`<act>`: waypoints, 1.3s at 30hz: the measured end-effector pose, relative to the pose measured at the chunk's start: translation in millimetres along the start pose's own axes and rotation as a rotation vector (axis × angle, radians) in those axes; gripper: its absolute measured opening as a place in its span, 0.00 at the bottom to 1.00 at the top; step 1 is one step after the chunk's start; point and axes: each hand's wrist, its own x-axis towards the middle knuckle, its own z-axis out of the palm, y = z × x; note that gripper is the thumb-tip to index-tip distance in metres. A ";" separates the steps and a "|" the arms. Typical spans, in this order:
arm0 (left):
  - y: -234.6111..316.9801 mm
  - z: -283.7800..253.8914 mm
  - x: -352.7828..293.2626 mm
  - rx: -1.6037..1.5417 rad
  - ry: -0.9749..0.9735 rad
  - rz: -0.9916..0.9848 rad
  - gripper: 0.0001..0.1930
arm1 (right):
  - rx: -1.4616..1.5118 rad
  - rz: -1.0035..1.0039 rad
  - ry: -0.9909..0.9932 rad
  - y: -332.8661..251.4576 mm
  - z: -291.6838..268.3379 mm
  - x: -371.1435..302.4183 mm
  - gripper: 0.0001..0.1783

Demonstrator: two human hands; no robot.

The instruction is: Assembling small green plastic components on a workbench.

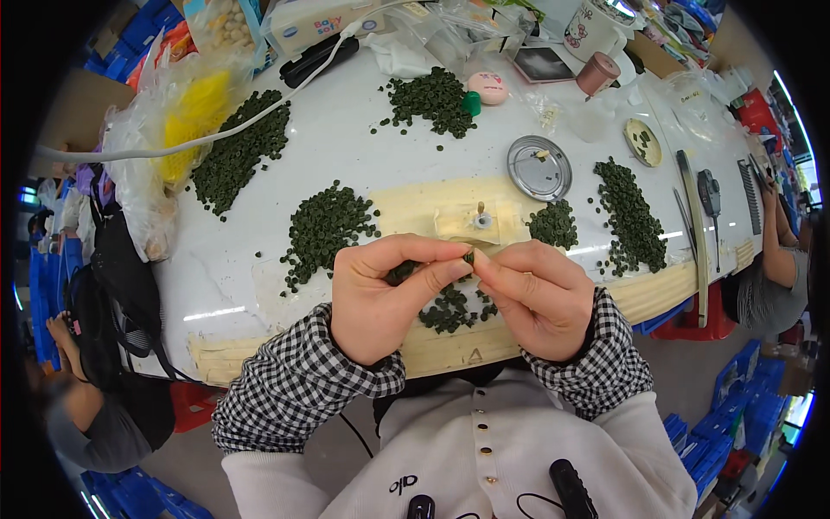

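Over the near edge of the table, my left hand (380,294) and my right hand (543,298) meet fingertip to fingertip. Both pinch a tiny dark green piece (469,257), mostly covered by the fingers. Just beyond them, a small fixture with a metal centre (482,221) sits on yellowish tape. Below my hands lies a small heap of dark green pieces (450,311), partly hidden. Larger heaps lie about: a left heap (324,229), a small heap (553,225) right of the fixture, and a right heap (631,216).
Farther off are two more green heaps (430,102) (242,151), a round metal lid (539,169), a shallow dish (642,143) and a thread spool (597,74). A white cable (207,143) crosses the left side. Tools including a screwdriver (710,195) lie right. People sit at both sides.
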 end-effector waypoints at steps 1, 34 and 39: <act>-1.5 -1.1 0.0 -0.002 -0.002 -0.003 0.07 | -0.011 0.007 -0.002 -0.9 0.1 0.5 0.22; -6.8 -2.1 8.6 0.086 0.000 -0.066 0.07 | 0.257 0.120 0.025 14.6 -25.0 36.5 0.05; -7.8 -1.2 6.6 0.038 -0.033 -0.067 0.08 | 0.377 0.248 -0.083 12.5 -19.5 31.2 0.10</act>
